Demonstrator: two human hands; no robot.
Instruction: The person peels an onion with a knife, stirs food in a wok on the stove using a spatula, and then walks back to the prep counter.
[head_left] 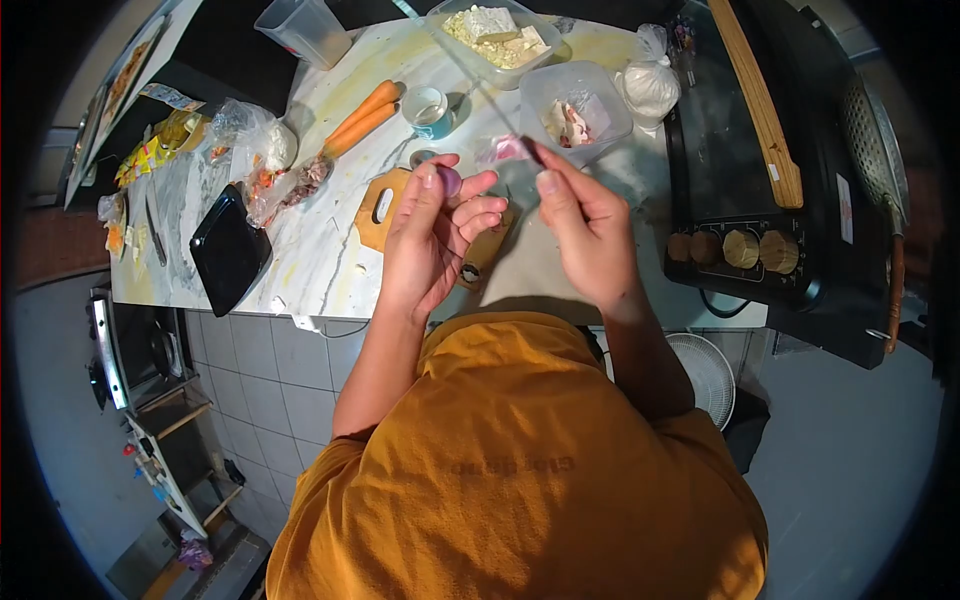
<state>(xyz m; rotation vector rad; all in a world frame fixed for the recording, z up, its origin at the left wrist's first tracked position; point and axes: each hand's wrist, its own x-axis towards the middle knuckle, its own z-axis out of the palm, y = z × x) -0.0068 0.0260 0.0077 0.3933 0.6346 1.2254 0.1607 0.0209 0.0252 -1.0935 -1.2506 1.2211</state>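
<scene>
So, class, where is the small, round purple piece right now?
In the head view's upper part, just left of centre, the purple piece is held in the left hand, right of the light-brown wooden board.

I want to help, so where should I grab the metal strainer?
Grip the metal strainer by its long wooden handle, probably coming from the near side, where the person stands. The handle points that way, with the wide, holed bowl farther off.

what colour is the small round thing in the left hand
The small round thing in the left hand is purple; head view.
</scene>
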